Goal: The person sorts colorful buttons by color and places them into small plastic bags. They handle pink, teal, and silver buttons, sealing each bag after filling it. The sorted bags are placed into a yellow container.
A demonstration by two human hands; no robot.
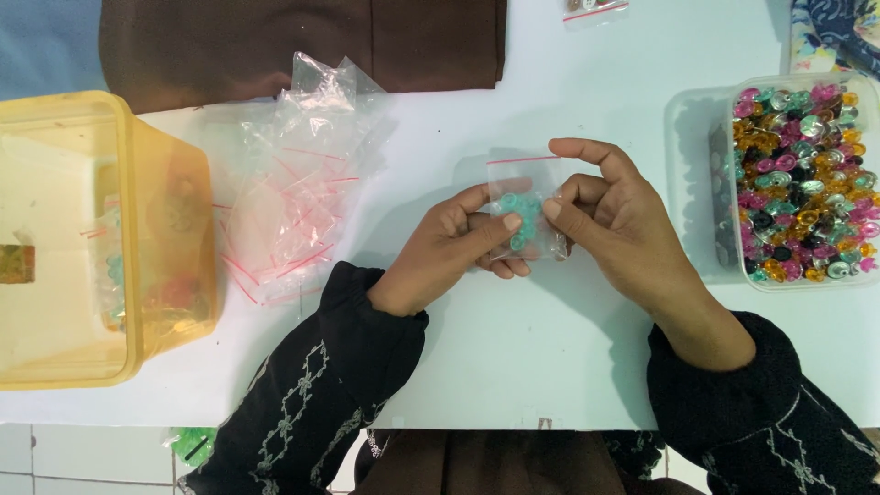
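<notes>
Black embroidered sleeves nearest camera, over white table [513,357]. Left hand [449,252] and right hand [610,225] meet just above table centre, both pinching small clear zip bag [524,215] of teal beads: thumbs in front, fingers curled behind, closed on bag. Right of bag: clear tub [797,179] full of mixed coloured beads. Left of bag: heap of empty zip bags [298,174]; beyond that, yellow plastic box [92,238]. Behind bag, at far table edge: brown cloth [302,41].
</notes>
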